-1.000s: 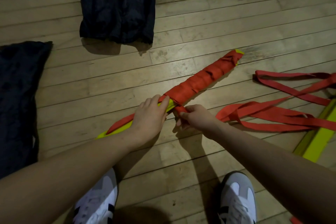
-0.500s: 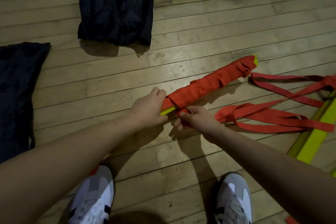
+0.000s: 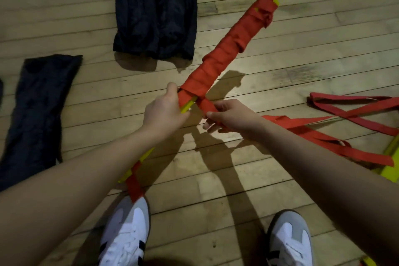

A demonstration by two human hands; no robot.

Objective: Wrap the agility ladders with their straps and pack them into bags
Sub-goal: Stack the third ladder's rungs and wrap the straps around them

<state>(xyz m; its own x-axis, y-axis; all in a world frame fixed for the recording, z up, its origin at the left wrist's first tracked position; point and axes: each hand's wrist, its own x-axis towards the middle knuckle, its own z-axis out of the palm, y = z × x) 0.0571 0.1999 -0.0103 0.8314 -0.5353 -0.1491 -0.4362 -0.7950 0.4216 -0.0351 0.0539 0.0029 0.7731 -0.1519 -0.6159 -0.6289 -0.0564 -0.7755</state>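
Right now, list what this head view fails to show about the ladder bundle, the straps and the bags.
- Ladder bundle: its middle is hidden by the left hand and forearm.
- Loose red strap: the right edge cuts it off, so how much is left is unknown.
- Second yellow ladder: mostly out of frame at the right.
- Dark bags: cut by the top and left edges; too dark to tell their openings or contents.

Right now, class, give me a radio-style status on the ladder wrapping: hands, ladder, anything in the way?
Left hand grips ladder bundle. Right hand pinches red strap, mid-wrap. Near half unwrapped. Loose strap trails right; dark bags on floor, apart.
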